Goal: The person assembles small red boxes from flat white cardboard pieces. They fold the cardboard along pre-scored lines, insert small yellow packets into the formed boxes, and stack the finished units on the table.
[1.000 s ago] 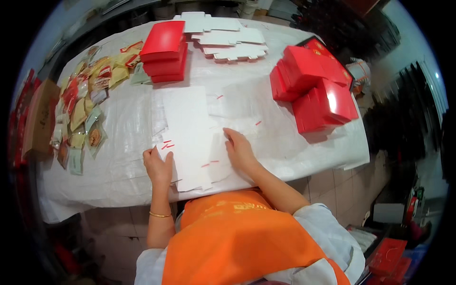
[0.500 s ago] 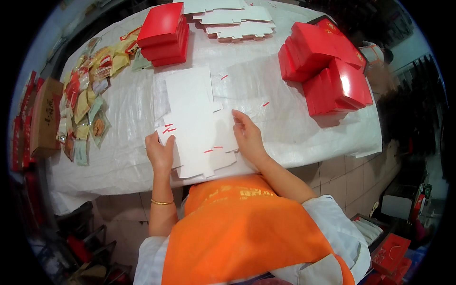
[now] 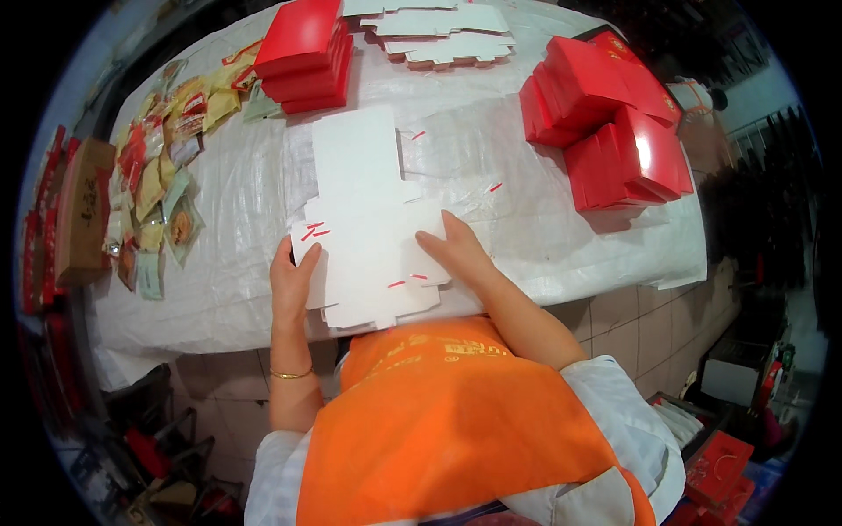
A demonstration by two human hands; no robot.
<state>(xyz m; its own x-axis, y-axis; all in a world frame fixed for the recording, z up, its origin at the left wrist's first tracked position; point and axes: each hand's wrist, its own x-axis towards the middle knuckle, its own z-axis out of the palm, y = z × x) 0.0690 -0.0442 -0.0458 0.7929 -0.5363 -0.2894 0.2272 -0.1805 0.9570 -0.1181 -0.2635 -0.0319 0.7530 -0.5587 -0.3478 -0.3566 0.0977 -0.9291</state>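
Note:
A flat, unfolded white cardboard box blank (image 3: 364,206) lies on the table in front of me, its long panel pointing away. Small red strips (image 3: 313,231) rest on its left flap, and others lie near its right lower edge. My left hand (image 3: 296,279) grips the left flap, thumb on top and the fingers partly hidden at the edge. On the opposite side, my right hand (image 3: 460,252) has its thumb over the board and its fingers around the right edge.
Red boxes (image 3: 303,48) are stacked at the back left, more red boxes (image 3: 605,123) at the right. Further white blanks (image 3: 447,35) lie at the back. Packaged snacks (image 3: 158,175) cover the table's left side beside a brown carton (image 3: 85,210). Loose red strips (image 3: 496,188) dot the white sheet (image 3: 544,237).
My right hand has closed onto the right edge of the box blank, its thumb now over the board. The blank has straightened slightly, and my left hand still holds its left side.

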